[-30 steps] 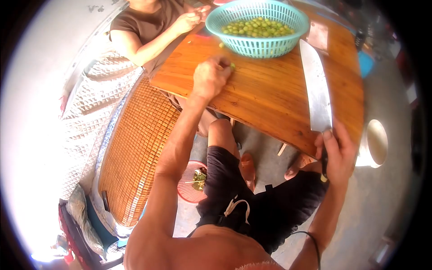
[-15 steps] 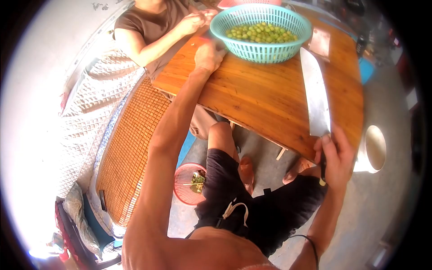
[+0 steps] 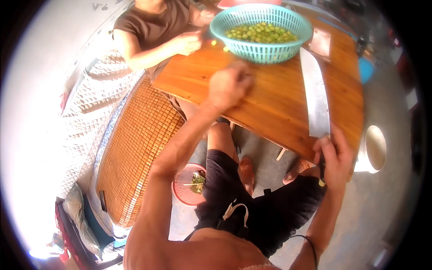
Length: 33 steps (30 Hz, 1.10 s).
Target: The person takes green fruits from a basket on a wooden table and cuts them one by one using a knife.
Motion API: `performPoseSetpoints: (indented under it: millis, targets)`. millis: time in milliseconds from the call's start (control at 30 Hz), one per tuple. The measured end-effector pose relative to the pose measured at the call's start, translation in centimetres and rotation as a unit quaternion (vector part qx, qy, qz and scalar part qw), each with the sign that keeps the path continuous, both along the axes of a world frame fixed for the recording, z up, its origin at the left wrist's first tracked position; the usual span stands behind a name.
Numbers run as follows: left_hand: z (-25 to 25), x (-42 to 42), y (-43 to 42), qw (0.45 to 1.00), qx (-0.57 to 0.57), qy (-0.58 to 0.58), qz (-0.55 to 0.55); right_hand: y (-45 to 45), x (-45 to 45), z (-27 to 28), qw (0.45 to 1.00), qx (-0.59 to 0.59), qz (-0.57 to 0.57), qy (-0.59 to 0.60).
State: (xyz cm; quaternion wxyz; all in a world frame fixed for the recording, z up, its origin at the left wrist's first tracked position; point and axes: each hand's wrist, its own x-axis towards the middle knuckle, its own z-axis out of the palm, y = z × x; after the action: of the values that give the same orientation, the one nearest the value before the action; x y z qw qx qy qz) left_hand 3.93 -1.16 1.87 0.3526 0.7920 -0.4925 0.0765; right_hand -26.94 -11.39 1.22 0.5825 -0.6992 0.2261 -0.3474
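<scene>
My right hand (image 3: pixel 336 155) is wrapped round the dark handle of a large cleaver (image 3: pixel 316 92), whose broad blade points away from me over the right part of the wooden table (image 3: pixel 279 108). Over the table's near left part is my left hand (image 3: pixel 230 85), blurred by motion, its fingers curled; whether it holds anything cannot be made out. Beyond it stands a turquoise basket (image 3: pixel 263 53) with many small green fruits (image 3: pixel 261 33). Two small green-yellow pieces (image 3: pixel 226 48) lie beside the basket's left side.
Another person (image 3: pixel 153 31) sits at the far left, hands near the table edge. A woven seat (image 3: pixel 135 157) is at the left. On the floor are a pink basket with scraps (image 3: pixel 182 191) and a white bucket (image 3: pixel 374 148). A pale card (image 3: pixel 320 42) lies beyond the cleaver.
My left hand has moved from near the turquoise basket back towards me and to the right. The other person's hands have parted. The cleaver has stayed nearly still in my right hand.
</scene>
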Motion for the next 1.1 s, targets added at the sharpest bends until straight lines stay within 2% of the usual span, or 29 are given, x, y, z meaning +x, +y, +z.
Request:
performPoseSetpoints:
  millis: [33,100,200,400,533,567,633,800,900,967,1000,1067,1100]
  targets:
    - [-0.7,-0.9,-0.7,1.000,-0.002,0.004,0.005,0.1,0.1,0.0,1.000,-0.002,0.005,0.004]
    - [-1.3,-2.1,-2.1,0.992,-0.022,-0.098,-0.075,0.1,0.1,0.2,1.000,0.000,-0.001,-0.012]
    - [-1.4,-2.5,-2.7,0.985,-0.020,-0.140,-0.099,0.1,-0.1,0.3,1.000,-0.011,-0.010,0.007]
    - [-0.8,-1.5,-0.5,0.982,-0.013,-0.109,-0.151,0.3,0.0,0.2,1.000,0.018,-0.013,0.006]
    - [-0.7,-0.4,3.4,0.992,-0.004,-0.006,-0.123,0.7,0.1,0.8,1.000,0.020,0.002,0.002]
    - [-0.8,-0.2,4.0,0.993,0.012,-0.055,-0.104,0.7,0.1,0.6,1.000,0.023,0.003,0.005]
    - [-0.8,-0.1,4.7,0.991,0.032,-0.081,-0.097,0.7,0.3,0.6,0.999,-0.035,-0.004,0.014]
    - [-0.7,-0.2,3.5,0.981,0.062,-0.163,-0.084,0.8,0.8,0.4,0.999,-0.028,-0.002,0.029]
    - [-1.3,0.2,1.5,0.982,0.064,-0.143,-0.102,0.8,0.8,0.7,0.999,-0.021,-0.004,0.044]
    - [-1.7,0.6,-0.1,0.978,0.014,-0.116,-0.175,0.9,0.8,0.8,0.998,-0.019,-0.004,0.053]
    - [-1.1,0.4,-0.1,0.978,0.013,-0.116,-0.175,0.8,0.8,0.8,0.999,-0.014,-0.004,0.050]
    - [-0.1,-0.5,-0.1,0.977,-0.053,0.139,-0.154,0.7,0.6,0.7,0.999,-0.008,-0.006,0.050]
    - [0.0,-0.5,0.2,0.976,-0.051,0.139,-0.159,0.8,0.5,0.7,0.999,-0.003,-0.008,0.043]
